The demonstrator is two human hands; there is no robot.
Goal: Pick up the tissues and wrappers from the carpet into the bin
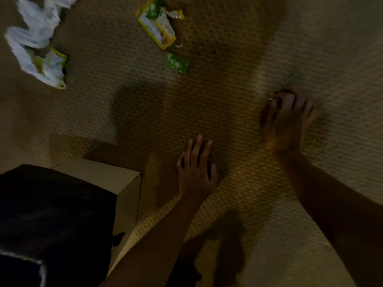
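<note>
Meanwhile, at three o'clock, her right hand [287,117] curls over a small wrapper scrap [273,95], probably light and crinkly, best pinched whole.

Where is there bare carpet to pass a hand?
Bare carpet runs between the green wrapper and right hand, and from the tissues down to the box. It is crowded top left, around the yellow wrapper.
</note>
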